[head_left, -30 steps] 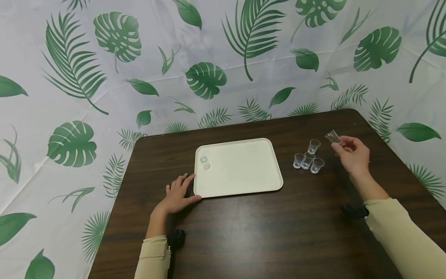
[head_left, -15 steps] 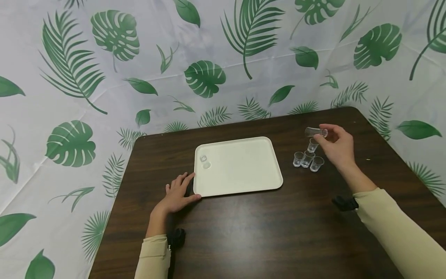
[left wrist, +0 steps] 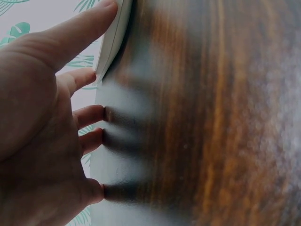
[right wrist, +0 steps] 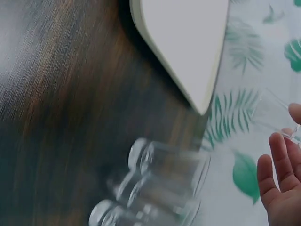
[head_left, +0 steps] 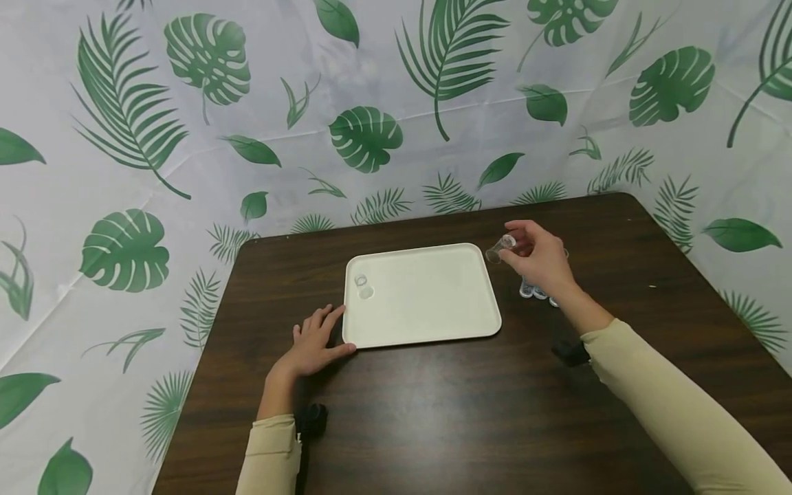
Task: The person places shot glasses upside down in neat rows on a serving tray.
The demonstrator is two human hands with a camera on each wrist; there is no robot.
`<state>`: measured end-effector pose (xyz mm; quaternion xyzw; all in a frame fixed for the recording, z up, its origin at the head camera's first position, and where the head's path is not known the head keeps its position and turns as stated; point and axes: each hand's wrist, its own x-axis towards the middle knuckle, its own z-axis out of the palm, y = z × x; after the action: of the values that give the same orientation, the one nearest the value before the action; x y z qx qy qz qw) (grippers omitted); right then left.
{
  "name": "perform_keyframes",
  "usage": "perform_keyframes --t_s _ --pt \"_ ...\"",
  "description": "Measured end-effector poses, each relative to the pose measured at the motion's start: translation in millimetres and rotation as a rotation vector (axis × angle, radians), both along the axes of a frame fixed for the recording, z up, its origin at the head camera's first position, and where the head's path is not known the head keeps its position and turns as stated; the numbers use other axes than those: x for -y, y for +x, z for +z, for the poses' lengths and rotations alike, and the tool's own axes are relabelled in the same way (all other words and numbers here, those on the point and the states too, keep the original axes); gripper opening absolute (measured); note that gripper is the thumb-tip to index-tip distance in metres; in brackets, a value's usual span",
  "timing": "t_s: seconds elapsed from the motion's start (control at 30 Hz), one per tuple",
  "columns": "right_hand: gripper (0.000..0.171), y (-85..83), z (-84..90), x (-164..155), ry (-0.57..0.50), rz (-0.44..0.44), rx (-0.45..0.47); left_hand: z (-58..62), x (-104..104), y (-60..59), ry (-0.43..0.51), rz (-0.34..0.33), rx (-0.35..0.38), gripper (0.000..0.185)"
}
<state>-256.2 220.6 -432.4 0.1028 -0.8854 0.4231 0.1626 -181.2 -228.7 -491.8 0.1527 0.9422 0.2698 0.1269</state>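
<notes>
Your right hand (head_left: 540, 262) over most of the clear cups (head_left: 538, 291), perhaps four, blurred at the wrist.

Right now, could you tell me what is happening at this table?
A person's right hand holds a small clear cup in a fingertip grip, tilted, just off the right edge of a white tray. Two cups already sit on the tray; more cups stand on the table behind the hand. The left hand rests against the tray's near-left corner.
</notes>
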Motion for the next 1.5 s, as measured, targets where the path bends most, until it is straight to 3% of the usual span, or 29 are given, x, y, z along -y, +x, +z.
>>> perform_keyframes --t_s 0.3,0.57,1.07,1.5 --pt "0.035 -3.2 -22.2 58.3 0.182 0.128 0.050 1.4 0.9 -0.4 -0.005 0.006 0.008 0.088" --pt "0.034 -1.8 -40.5 104.8 0.223 0.212 0.087 -3.2 3.2 0.8 -0.022 0.009 0.014 0.090" --pt "0.034 -10.5 -44.1 166.0 0.321 0.265 0.155 -1.0 1.5 -0.2 -0.020 0.014 0.010 0.088" --pt "0.040 -9.8 -47.6 198.5 0.356 0.284 0.123 -1.5 -2.4 -2.2 -0.033 0.022 0.023 0.085"
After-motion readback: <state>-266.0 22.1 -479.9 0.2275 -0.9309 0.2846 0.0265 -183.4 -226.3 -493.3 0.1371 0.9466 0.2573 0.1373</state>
